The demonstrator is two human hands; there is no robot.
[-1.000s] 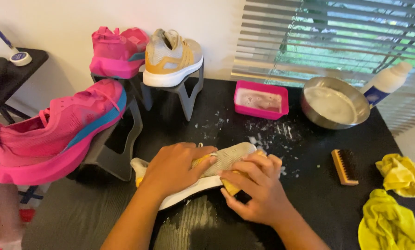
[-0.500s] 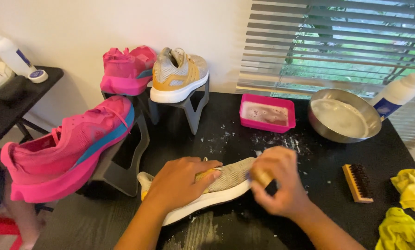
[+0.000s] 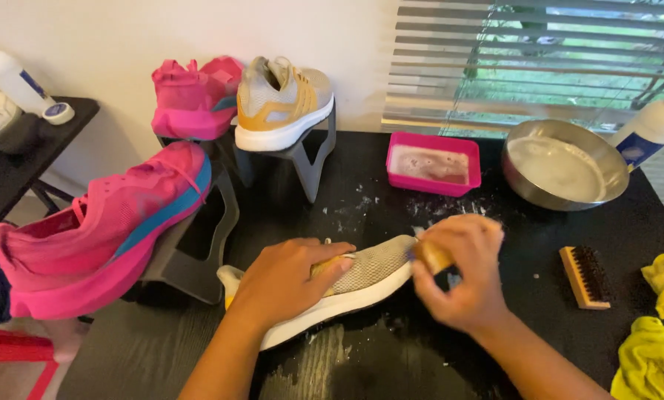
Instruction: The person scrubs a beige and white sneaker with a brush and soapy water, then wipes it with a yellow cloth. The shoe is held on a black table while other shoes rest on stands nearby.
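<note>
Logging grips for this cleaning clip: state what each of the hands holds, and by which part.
Left hand presses down on the grey shoe across its middle. Right hand grips a small brush at the shoe's toe; its held part is hidden.

Both hands [image 3: 362, 285] and forearms are bare (no sleeves, rings or gloves).
</note>
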